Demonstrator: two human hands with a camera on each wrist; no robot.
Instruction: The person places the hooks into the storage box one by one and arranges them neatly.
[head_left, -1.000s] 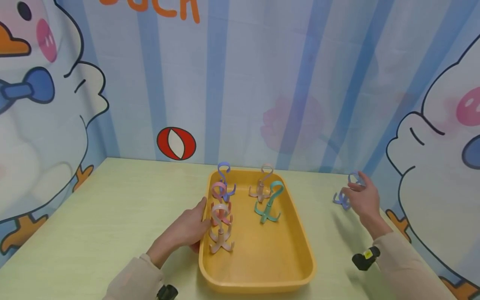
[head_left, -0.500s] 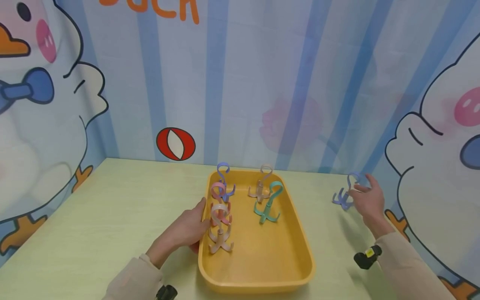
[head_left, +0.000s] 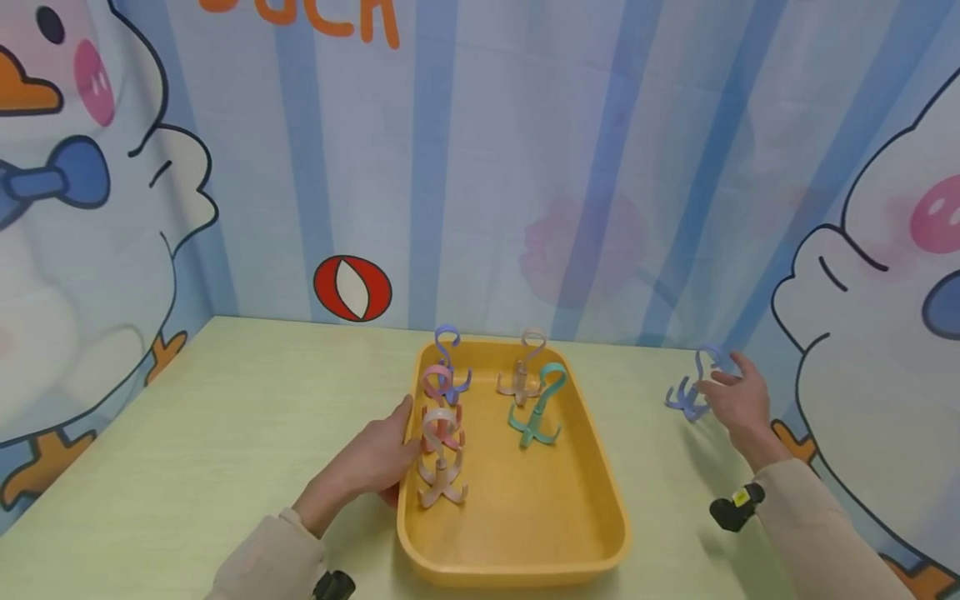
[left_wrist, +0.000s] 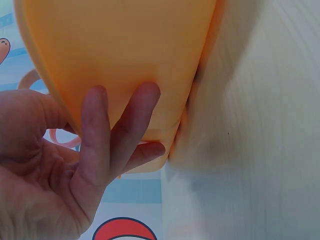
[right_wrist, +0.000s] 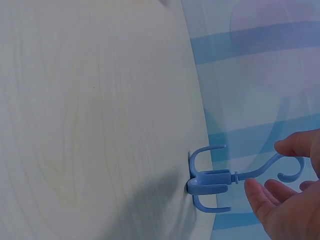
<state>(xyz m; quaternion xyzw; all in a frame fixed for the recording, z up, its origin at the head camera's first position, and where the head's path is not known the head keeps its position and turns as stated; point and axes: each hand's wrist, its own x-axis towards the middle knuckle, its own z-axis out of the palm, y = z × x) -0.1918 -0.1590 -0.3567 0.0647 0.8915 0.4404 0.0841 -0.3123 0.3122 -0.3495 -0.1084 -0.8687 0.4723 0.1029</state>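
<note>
A yellow plastic tray (head_left: 517,575) stands in the middle of the table, gripped at its left side by my left hand (head_left: 378,454). In the left wrist view the thumb goes over the rim and the fingers (left_wrist: 145,97) lie on the outer wall. At the far right, a blue claw hook (head_left: 686,400) stands upright on the table, prongs down. My right hand (head_left: 738,404) is beside its curved top, thumb and fingers parted. In the right wrist view the blue claw hook (right_wrist: 210,180) lies between thumb and fingers; whether they touch it I cannot tell.
Inside the tray stand a purple claw hook (head_left: 452,383), a pink one (head_left: 437,379), a green one (head_left: 536,417), and beige ones, such as the front beige claw hook (head_left: 442,483). A printed curtain (head_left: 487,167) hangs behind the pale table (head_left: 225,417).
My right hand has parted its fingers from the blue claw hook and shifted slightly right. The hook stays standing on the table. The left hand and tray have not moved.
</note>
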